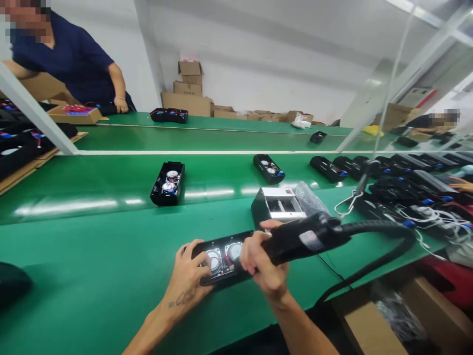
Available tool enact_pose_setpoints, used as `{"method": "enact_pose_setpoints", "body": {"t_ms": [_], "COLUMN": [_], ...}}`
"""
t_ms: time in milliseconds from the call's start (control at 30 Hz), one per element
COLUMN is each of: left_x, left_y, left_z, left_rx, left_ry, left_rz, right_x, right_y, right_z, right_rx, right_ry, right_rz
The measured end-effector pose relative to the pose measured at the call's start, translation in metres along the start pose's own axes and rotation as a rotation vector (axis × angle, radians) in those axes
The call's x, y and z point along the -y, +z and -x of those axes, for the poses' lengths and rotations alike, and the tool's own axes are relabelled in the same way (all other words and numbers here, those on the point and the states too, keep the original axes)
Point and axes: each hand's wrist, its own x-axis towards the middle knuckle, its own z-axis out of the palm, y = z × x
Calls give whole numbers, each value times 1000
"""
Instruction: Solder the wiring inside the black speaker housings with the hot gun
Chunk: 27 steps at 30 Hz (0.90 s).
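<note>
In front of me lies a black speaker housing (224, 280) with two round speaker drivers showing inside. My left hand (194, 268) grips its left end, fingers over the rim. My right hand (264, 261) is wrapped round a black electric screwdriver (301, 240), which tilts across the housing's right end. The tool's tip is hidden behind my hand, so I cannot tell whether it touches a screw. A thick black cable runs from the tool's rear, near a metal hook (347, 203). Just behind stands a small black machine with a white top (279, 203), likely a screw feeder.
Open speaker housings (168, 183) and another (269, 168) lie on the green belt (214, 175). Several black units (328, 168) and white cables (439, 219) crowd the right. A co-worker (77, 54) stands behind the far left. Cardboard boxes (373, 325) are below the bench at right.
</note>
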Motion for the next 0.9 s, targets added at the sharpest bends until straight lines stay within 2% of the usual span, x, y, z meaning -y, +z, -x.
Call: {"method": "enact_pose_setpoints", "body": {"t_ms": [67, 133, 300, 600, 767, 900], "left_x": [-2, -4, -6, -3, -2, 0], "left_y": [-2, -3, 0, 5, 9, 16], "left_z": [-1, -1, 0, 2, 4, 5], "left_rx": [11, 6, -14, 3, -40, -53], "left_ry": [-22, -42, -73, -42, -53, -83], "left_rz": [19, 49, 108, -13, -35, -11], "right_x": [-14, -26, -40, -42, -37, -37], "right_y": [18, 27, 27, 34, 38, 38], "right_z": [5, 7, 11, 10, 6, 6], "right_rx": [89, 142, 148, 160, 213, 234], "right_ry": [35, 64, 119, 219, 159, 207], "right_rz": [0, 33, 126, 223, 303, 342]}}
